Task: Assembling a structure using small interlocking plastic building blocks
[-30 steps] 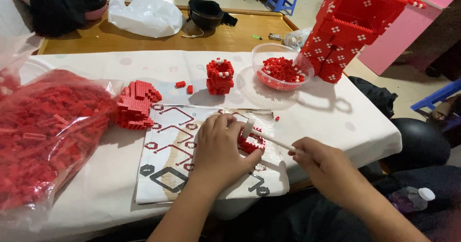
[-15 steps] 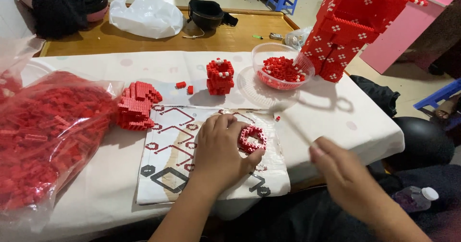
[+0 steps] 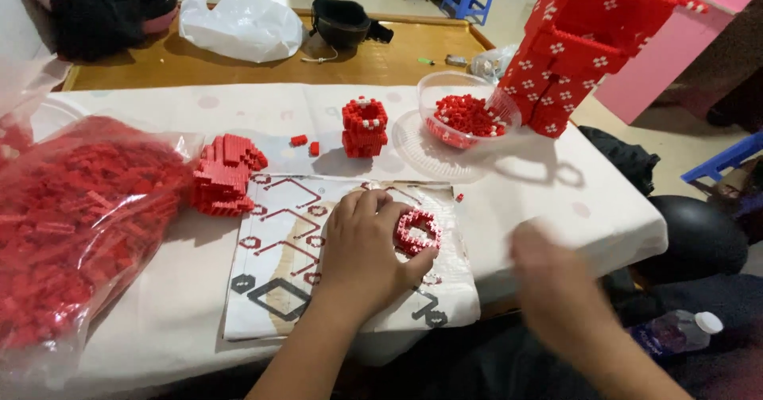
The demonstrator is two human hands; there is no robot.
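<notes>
While my left hand (image 3: pixel 362 245) lies flat on the printed instruction sheet (image 3: pixel 278 249), its fingers (image 3: pixel 413 269) and thumb curl loosely around a small red brick ring (image 3: pixel 417 231) with white studs, pinning it to the sheet near the front of the worktop (image 3: pixel 556 185). Right hand (image 3: pixel 556 277) is off the front edge, motion-blurred, so I can't tell if it's open or closed, or holding anything. Big clear bag of red bricks (image 3: pixel 71 217) sits far left, stepped red brick stack (image 3: pixel 226 170) just beside it at the sheet's top-left corner. Small red brick tower (image 3: pixel 364 126) stands behind the sheet, two loose bricks (image 3: pixel 304 142) to its left. Clear bowl of red bricks (image 3: pixel 469 114) right of the tower, tall red brick build (image 3: pixel 588 42) at the far right corner
</notes>
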